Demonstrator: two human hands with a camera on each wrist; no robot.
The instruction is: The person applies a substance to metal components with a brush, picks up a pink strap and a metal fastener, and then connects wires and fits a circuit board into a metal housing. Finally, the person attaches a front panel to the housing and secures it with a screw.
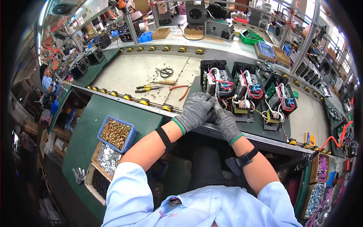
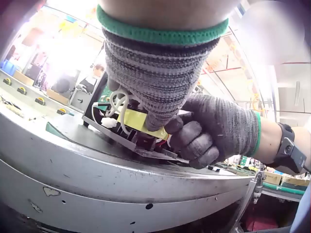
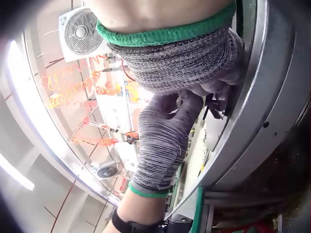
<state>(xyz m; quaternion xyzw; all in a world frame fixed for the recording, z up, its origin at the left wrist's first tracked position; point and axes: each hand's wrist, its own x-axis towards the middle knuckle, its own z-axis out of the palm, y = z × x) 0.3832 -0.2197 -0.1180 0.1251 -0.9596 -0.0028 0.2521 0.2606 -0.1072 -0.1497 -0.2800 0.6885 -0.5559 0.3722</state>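
Observation:
Both gloved hands meet at the front end of the leftmost black device (image 1: 218,77). My left hand (image 1: 194,110) (image 2: 150,73) grips the yellow-wrapped transformer (image 2: 133,120), one fingertip against its yellow face in the left wrist view. White wires (image 2: 118,104) loop beside it. My right hand (image 1: 227,123) (image 2: 211,128) has its fingers curled close to the transformer's end and the metal plate's edge; whether anything lies between its fingertips is hidden. In the right wrist view the left hand (image 3: 165,136) reaches in below the right hand (image 3: 170,60), their fingers touching.
Two similar devices (image 1: 247,85) (image 1: 280,98) stand to the right. Yellow-handled pliers (image 1: 148,88), red-handled pliers (image 1: 180,90) and black scissors (image 1: 166,72) lie behind left. A blue bin of brass parts (image 1: 118,133) sits at left. The bench's metal edge (image 2: 121,179) runs below the hands.

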